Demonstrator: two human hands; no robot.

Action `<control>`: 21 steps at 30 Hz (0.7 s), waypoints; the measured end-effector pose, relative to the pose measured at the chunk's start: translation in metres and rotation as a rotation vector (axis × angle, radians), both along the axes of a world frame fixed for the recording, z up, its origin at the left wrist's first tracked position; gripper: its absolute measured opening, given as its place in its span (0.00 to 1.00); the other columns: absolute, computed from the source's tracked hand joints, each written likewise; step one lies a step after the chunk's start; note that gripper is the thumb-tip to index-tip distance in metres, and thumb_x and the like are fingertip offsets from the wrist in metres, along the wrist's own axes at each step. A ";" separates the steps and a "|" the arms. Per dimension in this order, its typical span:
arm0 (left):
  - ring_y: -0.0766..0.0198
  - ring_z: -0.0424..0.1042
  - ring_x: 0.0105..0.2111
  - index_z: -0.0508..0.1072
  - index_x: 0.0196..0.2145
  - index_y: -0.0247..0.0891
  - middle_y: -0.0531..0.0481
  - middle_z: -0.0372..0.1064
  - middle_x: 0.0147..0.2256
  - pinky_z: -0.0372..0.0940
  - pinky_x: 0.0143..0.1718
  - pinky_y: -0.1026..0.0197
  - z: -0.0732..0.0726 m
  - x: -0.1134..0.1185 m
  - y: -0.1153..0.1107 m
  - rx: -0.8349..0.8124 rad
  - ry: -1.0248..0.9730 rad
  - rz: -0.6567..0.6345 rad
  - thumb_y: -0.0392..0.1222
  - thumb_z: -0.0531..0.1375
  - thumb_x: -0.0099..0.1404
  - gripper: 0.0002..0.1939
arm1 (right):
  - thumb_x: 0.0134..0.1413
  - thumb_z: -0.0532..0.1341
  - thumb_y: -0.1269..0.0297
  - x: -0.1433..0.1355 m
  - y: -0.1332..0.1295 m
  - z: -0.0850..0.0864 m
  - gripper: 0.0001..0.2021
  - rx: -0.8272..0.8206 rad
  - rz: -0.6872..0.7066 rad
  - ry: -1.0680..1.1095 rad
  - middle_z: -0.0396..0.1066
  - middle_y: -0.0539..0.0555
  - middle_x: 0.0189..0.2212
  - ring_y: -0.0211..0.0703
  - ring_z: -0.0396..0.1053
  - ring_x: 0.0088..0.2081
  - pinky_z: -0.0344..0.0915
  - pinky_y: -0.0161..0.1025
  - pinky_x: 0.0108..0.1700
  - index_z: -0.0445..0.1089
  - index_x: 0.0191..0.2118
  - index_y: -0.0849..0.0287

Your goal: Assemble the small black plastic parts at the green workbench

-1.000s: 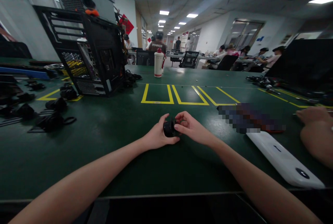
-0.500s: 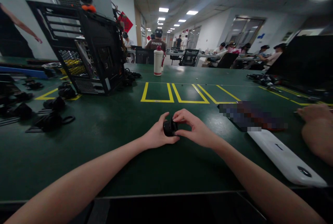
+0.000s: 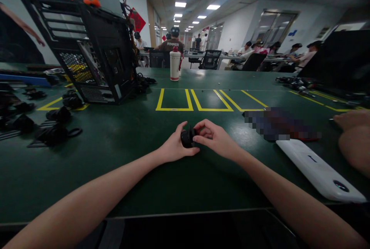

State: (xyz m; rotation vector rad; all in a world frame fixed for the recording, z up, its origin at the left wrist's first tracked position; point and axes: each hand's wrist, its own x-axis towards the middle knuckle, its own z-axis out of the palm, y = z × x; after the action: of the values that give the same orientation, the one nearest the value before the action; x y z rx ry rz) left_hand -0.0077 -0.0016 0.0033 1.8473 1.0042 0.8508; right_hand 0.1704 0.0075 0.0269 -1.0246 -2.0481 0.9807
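Over the near middle of the green table, a small black rounded device [image 3: 187,138] sits between my two hands; its exact kind does not show. My left hand [image 3: 174,147] is wrapped round its left side, with thumb and fingers curving to the right. On its right side, a thin upright black part is pinched by the fingertips of my right hand [image 3: 216,140]. Some of those fingers are curled inward, and the contact point is partly hidden.
A black computer case [image 3: 98,56] stands at left, with black cabled parts [image 3: 56,133] before it. A white bottle [image 3: 174,66] stands behind yellow tape outlines [image 3: 173,109]. At right lie a white oblong device [image 3: 318,168] and another person's arm [image 3: 355,141].
My right fingers have shifted slightly and curled more against the black device. My left hand keeps its hold. The camera view has tilted slightly.
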 end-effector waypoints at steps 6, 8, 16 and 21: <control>0.50 0.61 0.50 0.42 0.58 0.35 0.39 0.59 0.50 0.57 0.51 0.48 -0.004 -0.002 0.001 0.021 0.020 -0.020 0.46 0.64 0.49 0.46 | 0.44 0.63 0.67 0.003 0.000 0.003 0.11 0.190 0.111 0.001 0.61 0.51 0.38 0.42 0.64 0.40 0.65 0.43 0.43 0.64 0.37 0.55; 0.50 0.62 0.49 0.41 0.58 0.33 0.39 0.59 0.49 0.58 0.50 0.48 -0.004 -0.002 0.001 0.033 0.030 -0.023 0.45 0.64 0.49 0.47 | 0.45 0.62 0.70 0.004 -0.001 0.005 0.11 0.276 0.149 -0.035 0.61 0.52 0.39 0.43 0.63 0.42 0.63 0.44 0.45 0.64 0.36 0.55; 0.50 0.63 0.48 0.41 0.58 0.32 0.38 0.60 0.48 0.58 0.49 0.47 -0.003 0.001 0.001 0.046 0.054 -0.014 0.44 0.64 0.48 0.46 | 0.44 0.62 0.72 0.006 -0.002 0.007 0.12 0.326 0.187 -0.058 0.61 0.53 0.39 0.43 0.62 0.42 0.62 0.46 0.46 0.63 0.37 0.57; 0.51 0.63 0.48 0.42 0.58 0.33 0.39 0.58 0.49 0.59 0.48 0.49 -0.002 0.000 0.000 0.038 0.039 -0.007 0.44 0.63 0.49 0.45 | 0.48 0.60 0.68 0.003 -0.004 0.006 0.12 0.173 0.142 0.031 0.60 0.53 0.41 0.42 0.63 0.45 0.64 0.44 0.48 0.63 0.41 0.56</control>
State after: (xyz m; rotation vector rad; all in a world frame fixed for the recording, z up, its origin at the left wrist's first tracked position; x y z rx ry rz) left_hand -0.0075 -0.0011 0.0013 1.9050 1.0117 0.8374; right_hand 0.1730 0.0031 0.0334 -0.7788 -2.1613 0.8651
